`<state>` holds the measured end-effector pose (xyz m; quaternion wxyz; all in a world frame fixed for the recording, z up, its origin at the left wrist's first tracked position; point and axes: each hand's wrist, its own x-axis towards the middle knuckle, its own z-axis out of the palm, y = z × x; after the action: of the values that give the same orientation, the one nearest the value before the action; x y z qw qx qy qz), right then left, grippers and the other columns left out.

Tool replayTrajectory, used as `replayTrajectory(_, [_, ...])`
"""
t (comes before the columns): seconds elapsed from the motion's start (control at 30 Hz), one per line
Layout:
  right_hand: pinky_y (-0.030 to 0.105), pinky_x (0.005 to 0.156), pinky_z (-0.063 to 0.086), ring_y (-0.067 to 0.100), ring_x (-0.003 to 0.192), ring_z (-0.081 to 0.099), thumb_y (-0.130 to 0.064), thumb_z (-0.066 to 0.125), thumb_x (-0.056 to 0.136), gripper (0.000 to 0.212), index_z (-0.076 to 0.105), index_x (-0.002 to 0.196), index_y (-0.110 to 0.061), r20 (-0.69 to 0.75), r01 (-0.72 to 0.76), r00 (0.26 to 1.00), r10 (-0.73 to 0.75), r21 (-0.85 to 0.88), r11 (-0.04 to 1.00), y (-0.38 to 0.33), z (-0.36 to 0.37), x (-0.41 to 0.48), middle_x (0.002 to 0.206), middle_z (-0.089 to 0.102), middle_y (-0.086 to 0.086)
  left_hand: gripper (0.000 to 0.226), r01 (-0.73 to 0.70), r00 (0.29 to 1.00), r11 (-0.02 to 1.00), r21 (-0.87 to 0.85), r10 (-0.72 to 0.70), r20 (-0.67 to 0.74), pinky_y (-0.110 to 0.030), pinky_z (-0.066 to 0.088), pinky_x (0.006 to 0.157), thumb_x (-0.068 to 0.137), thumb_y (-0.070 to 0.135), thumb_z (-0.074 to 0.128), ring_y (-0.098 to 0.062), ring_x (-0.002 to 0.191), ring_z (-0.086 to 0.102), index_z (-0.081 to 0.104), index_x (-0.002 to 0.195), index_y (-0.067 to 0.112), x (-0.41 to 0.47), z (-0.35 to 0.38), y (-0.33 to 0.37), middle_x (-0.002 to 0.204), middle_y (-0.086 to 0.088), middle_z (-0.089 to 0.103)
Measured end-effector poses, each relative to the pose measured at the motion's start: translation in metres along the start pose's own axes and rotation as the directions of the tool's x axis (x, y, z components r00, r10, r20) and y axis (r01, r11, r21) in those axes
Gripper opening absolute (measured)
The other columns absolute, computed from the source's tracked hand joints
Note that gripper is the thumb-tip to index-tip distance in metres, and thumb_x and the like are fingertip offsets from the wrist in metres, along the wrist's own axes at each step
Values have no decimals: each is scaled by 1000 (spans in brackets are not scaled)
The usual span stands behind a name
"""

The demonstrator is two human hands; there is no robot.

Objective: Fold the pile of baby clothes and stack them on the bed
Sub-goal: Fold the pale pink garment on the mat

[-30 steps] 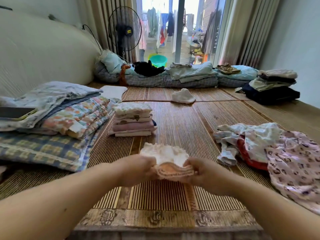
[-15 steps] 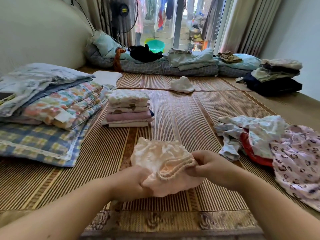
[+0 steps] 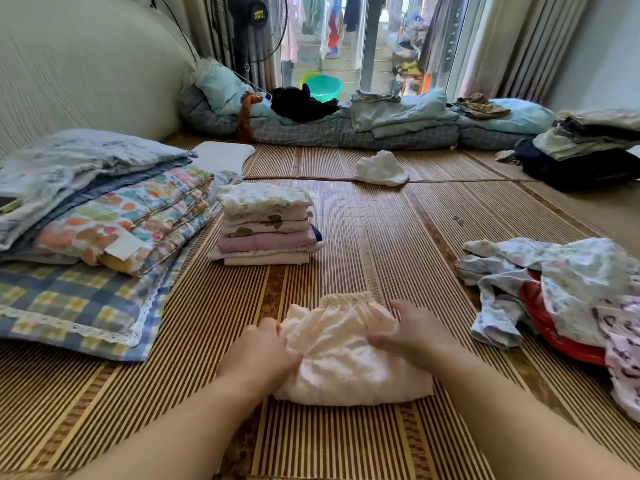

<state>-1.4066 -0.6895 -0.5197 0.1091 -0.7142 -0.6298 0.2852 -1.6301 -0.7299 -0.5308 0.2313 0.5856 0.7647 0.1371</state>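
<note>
Pale pink baby shorts (image 3: 349,362) with an elastic waistband lie crumpled on the bamboo mat (image 3: 381,237) in front of me. My left hand (image 3: 259,355) grips the garment's left edge with curled fingers. My right hand (image 3: 412,330) pinches the cloth near the waistband on the right side. A neat stack of folded baby clothes (image 3: 265,225) stands further back to the left. An unfolded pile of baby clothes (image 3: 568,289) with floral, red and spotted pieces lies at the right.
Folded quilts on a checked pillow (image 3: 86,230) fill the left side. A small white garment (image 3: 381,169) lies on the mat further back. Bedding rolls (image 3: 363,129) line the far edge by the window, and a stack of folded adult clothes (image 3: 588,147) sits at the far right.
The pink shorts were held up in the air; now they lie down on the mat with both hands still holding them. My view has tilted downward.
</note>
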Motion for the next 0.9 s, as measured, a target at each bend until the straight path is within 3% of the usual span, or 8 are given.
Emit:
replayTrajectory(0.1, [34,78,56,15,84,65,-61,70,72,58,64,106,-15,74,-105,991,111,-72,992,7,4,4,95,67,-1,78,38,999,997,-67,-36,39,-38,55,83,80,61,56,-20,105,59,35,142,19,6,6,4,125,-3,56])
replayTrajectory(0.17, [37,80,57,15,80,66,-55,70,75,44,67,96,-16,105,-109,989,105,30,994,8,9,5,88,69,-2,83,58,996,984,-167,-46,77,-40,53,88,79,60,60,-23,111,57,28,146,23,6,5,12,132,-3,53])
replayTrajectory(0.33, [31,68,54,15,84,62,-34,68,85,46,49,123,-16,70,-67,997,46,343,937,-4,12,-6,105,61,1,71,177,977,760,-626,-60,203,-47,52,92,83,16,71,-26,111,58,35,143,30,5,0,19,134,-2,51])
replayTrajectory(0.43, [23,65,51,9,87,59,-21,59,93,64,26,146,-34,24,84,995,-97,332,940,-5,11,-15,132,53,4,64,274,941,647,-712,-27,339,-47,57,84,86,0,61,-27,106,60,43,138,32,0,-7,17,131,-4,52])
replayTrajectory(0.5, [16,63,48,3,90,57,-14,50,96,61,28,141,-49,58,166,979,-195,326,931,-4,9,-19,142,46,-1,51,305,908,603,-737,48,415,-47,57,83,86,-5,57,-27,102,64,58,124,30,-4,-13,13,120,-5,60])
replayTrajectory(0.63, [10,64,50,3,92,60,-4,45,97,52,48,130,-43,161,131,954,-252,531,837,-6,-1,-31,138,44,-11,44,184,933,627,-757,132,335,-45,57,85,81,0,65,-25,103,65,65,108,35,-11,-25,3,121,-4,61])
replayTrajectory(0.77, [13,65,52,2,85,70,2,47,96,42,70,103,-31,69,211,938,-340,666,715,-28,-26,-32,112,69,-6,59,181,849,366,-913,410,333,-46,56,83,80,-10,64,-34,106,66,62,123,32,-7,-57,4,126,-15,60])
replayTrajectory(0.9, [17,70,54,4,83,70,-3,54,93,31,71,102,-27,-92,380,907,-410,596,707,-77,-70,-11,98,73,-7,39,-229,907,593,-772,418,52,-26,57,81,92,-4,52,-8,95,68,69,112,24,26,-118,26,118,4,61])
